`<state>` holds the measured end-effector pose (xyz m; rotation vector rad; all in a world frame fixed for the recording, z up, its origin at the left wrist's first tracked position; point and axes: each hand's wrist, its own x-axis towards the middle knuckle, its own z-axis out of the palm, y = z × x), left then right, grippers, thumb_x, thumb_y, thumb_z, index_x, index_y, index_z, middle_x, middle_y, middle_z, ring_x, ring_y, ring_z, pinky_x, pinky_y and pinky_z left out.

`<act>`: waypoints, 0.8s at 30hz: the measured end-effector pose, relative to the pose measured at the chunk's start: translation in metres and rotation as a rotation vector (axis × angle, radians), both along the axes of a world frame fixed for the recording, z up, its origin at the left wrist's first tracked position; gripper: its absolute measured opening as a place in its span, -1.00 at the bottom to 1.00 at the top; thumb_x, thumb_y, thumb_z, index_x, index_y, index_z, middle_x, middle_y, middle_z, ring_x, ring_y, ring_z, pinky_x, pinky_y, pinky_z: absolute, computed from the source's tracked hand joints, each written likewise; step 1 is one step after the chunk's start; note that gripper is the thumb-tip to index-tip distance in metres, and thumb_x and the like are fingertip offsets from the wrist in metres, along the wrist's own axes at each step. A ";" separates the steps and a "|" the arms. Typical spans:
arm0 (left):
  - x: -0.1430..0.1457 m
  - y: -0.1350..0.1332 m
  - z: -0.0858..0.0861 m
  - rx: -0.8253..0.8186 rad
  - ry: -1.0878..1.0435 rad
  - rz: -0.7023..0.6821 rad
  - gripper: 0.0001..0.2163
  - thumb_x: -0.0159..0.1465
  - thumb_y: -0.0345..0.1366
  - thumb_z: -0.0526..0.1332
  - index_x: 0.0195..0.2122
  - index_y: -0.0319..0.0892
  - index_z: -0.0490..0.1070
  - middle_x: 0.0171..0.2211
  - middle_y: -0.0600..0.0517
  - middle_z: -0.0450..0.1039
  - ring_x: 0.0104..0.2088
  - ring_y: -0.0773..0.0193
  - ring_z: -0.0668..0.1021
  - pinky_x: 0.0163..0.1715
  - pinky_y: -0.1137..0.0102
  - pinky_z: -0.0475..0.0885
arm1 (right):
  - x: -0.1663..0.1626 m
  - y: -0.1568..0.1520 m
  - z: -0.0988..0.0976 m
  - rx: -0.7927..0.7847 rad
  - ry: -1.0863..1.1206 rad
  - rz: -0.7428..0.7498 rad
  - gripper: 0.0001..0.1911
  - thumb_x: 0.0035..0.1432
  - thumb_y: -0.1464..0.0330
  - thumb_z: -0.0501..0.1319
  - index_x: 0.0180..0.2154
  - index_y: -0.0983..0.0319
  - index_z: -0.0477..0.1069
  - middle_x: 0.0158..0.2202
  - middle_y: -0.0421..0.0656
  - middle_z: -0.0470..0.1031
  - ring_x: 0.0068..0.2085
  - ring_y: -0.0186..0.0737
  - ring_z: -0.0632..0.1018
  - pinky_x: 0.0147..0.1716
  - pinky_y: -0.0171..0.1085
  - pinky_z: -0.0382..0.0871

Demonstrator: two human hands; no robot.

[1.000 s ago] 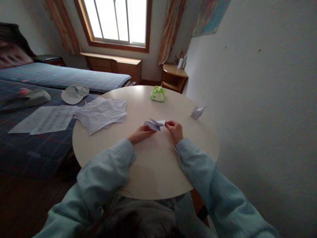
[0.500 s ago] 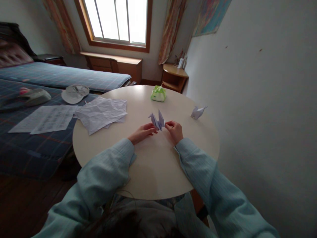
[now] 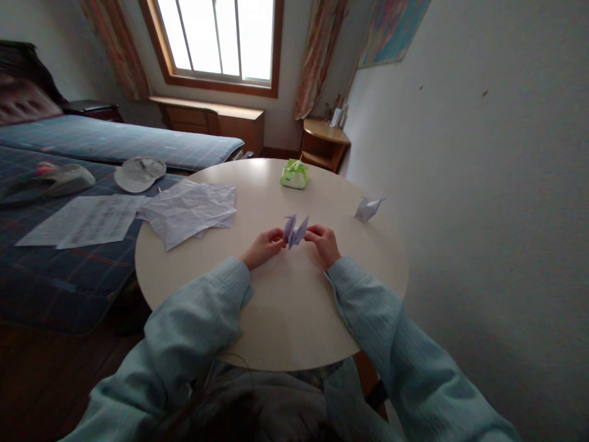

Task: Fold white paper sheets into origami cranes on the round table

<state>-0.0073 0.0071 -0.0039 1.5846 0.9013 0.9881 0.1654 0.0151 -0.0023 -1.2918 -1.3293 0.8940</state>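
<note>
A pale lavender paper crane (image 3: 295,233) is held between my two hands, just above the middle of the round table (image 3: 285,307). My left hand (image 3: 265,245) pinches its left side, fingers closed near the base. My right hand (image 3: 324,243) grips its right end between thumb and fingertips. The crane's upright points show above my fingers; its lower part is partly hidden. A second folded paper crane (image 3: 368,209) stands on the table toward the right edge, apart from my hands.
A green-and-white tissue pack (image 3: 294,174) sits at the table's far side. Creased white sheets (image 3: 193,205) lie at the left edge, beside printed pages (image 3: 87,218) and a white cap (image 3: 140,174) on the bed (image 3: 55,282). A wall (image 3: 497,215) rises on the right.
The paper crane has turned and tipped slightly, its points now lower and leaning right. My left hand has shifted a little, its fingers closer to the crane's base. My right hand stays nearly in place.
</note>
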 end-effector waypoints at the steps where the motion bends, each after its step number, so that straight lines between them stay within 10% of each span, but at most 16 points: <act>1: 0.000 0.001 -0.002 0.032 0.029 0.018 -0.78 0.05 -0.19 0.18 -0.42 -0.28 0.37 -0.49 0.05 0.39 -0.49 0.42 0.40 -0.51 0.52 0.25 | -0.001 0.000 0.001 -0.024 0.039 0.021 -0.86 -0.25 0.31 0.19 -0.58 0.26 0.39 -0.62 -0.24 0.40 -0.52 -0.34 0.40 -0.42 -0.30 0.29; 24: -0.004 0.004 -0.007 0.238 0.258 0.211 -0.80 0.06 -0.23 0.14 -0.38 -0.26 0.43 -0.51 0.05 0.44 -0.57 0.44 0.39 -0.56 0.53 0.26 | -0.003 -0.005 0.009 -0.324 0.324 0.163 -0.95 -0.35 0.40 0.15 -0.67 0.27 0.33 -0.67 -0.26 0.36 -0.60 -0.42 0.33 -0.56 -0.37 0.20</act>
